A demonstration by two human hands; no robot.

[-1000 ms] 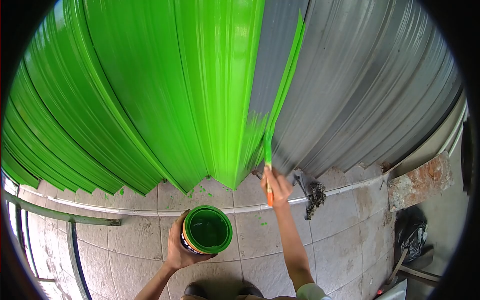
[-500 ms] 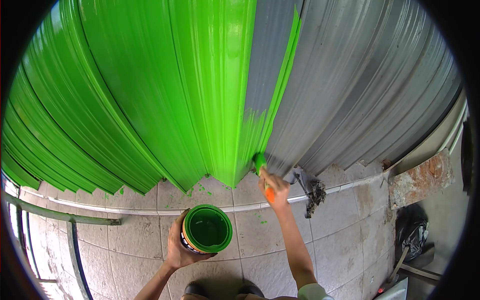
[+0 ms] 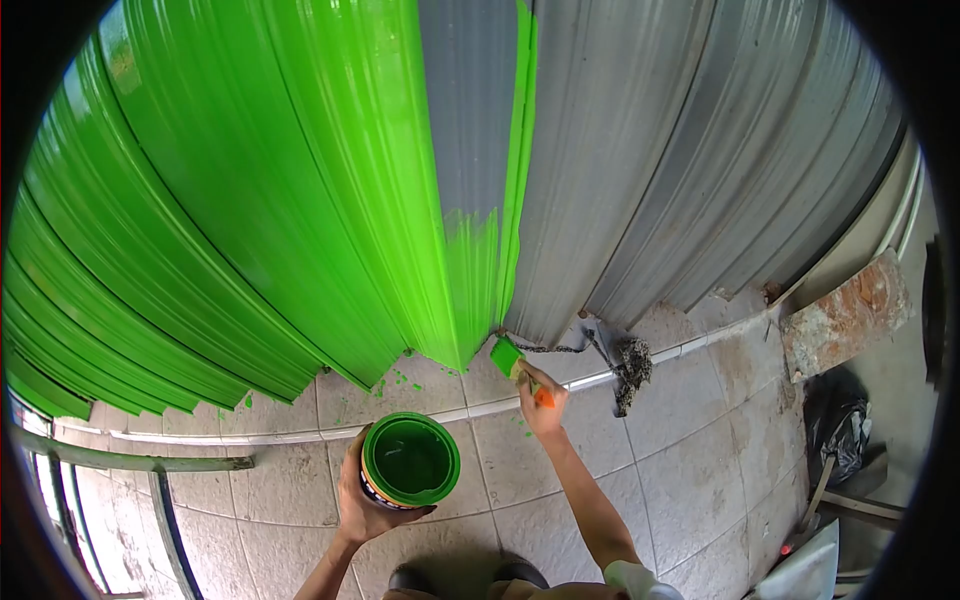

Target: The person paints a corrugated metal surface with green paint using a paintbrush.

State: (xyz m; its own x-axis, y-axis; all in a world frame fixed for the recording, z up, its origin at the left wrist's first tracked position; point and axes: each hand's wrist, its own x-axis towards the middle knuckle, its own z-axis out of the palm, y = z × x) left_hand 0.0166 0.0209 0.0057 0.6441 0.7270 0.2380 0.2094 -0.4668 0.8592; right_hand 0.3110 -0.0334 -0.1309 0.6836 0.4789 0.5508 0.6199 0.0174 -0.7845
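Observation:
My left hand (image 3: 365, 505) is wrapped round a paint can (image 3: 410, 460) with green paint inside, held over the tiled floor. An orange-handled paintbrush (image 3: 507, 355), its bristles covered in green, is gripped in my right hand (image 3: 544, 400). The brush head is just below the bottom edge of a corrugated metal sheet. Left of the brush the sheet (image 3: 300, 180) is bright green. A grey strip (image 3: 466, 110) lies between green areas, with green on its lower part, and the sheet to the right (image 3: 620, 150) is grey.
Dark debris (image 3: 632, 372) lies on the floor by a white strip (image 3: 590, 380). At right are a stained board (image 3: 845, 315) and a black plastic bag (image 3: 838, 425). A metal frame (image 3: 160, 462) stands at left. Green drops spot the tiles.
The brush and my right hand have moved down, off the sheet's lower end. The view has shifted, so the sheet appears farther left. My left hand still holds the can.

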